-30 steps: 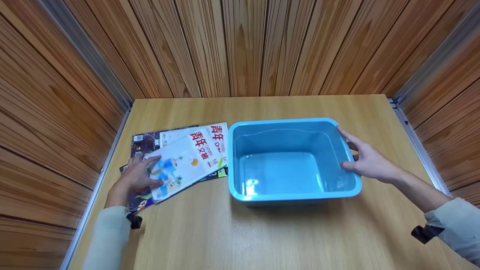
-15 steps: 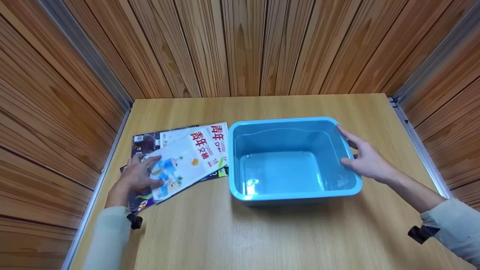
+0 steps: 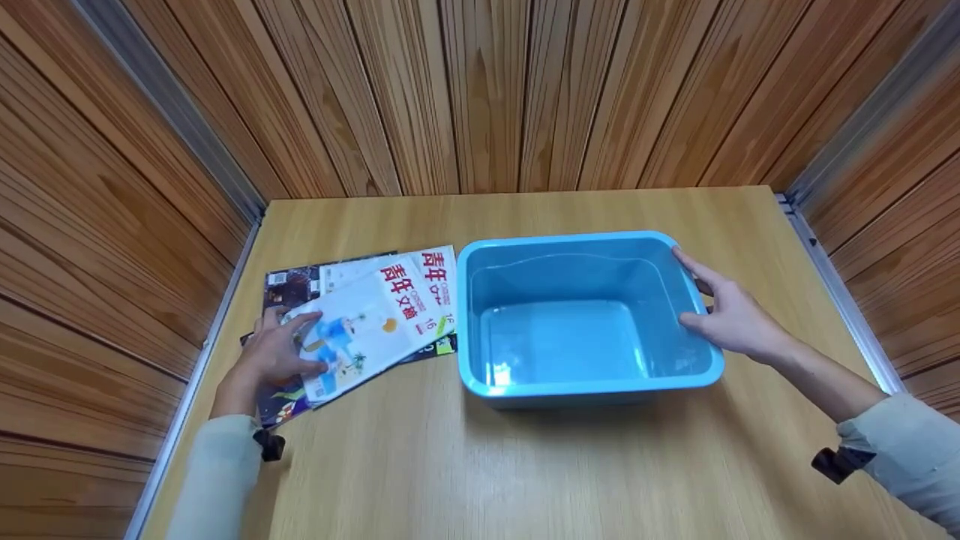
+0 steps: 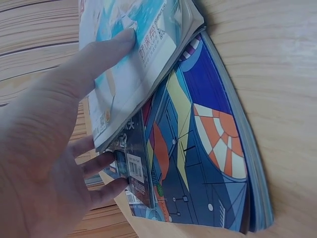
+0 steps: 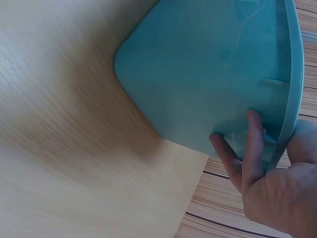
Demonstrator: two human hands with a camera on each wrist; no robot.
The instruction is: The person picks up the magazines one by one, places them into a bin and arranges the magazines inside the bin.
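The rectangular light-blue plastic tub (image 3: 589, 319) stands upright on the light wooden worktop (image 3: 525, 472), a little right of the middle and nearer the far edge than the near one. Its right rim is gripped by the right hand (image 3: 731, 319) — the thumb lies over the rim on the inner wall, while in the right wrist view the fingers (image 5: 250, 148) are curled under the rim against the outer wall (image 5: 198, 74). The grip appears suited to steadying or shifting the tub by one side; it looks to be tipped slightly, though whether its right side is clear of the worktop cannot be told. The tub's long axis runs left to right, parallel to the far edge, and its mouth faces up.

Close to the left edge lies a fanned pile of magazines. The white-covered magazine with red characters (image 3: 375, 315) lies on top, skewed, its title end toward the far right. Its near-left corner is pinched by the left hand (image 3: 274, 352) — the thumb (image 4: 99, 54) is pressed on the cover and the fingers (image 4: 106, 191) are tucked beneath, so that it is parted from the dark illustrated magazine (image 4: 198, 158) under it.
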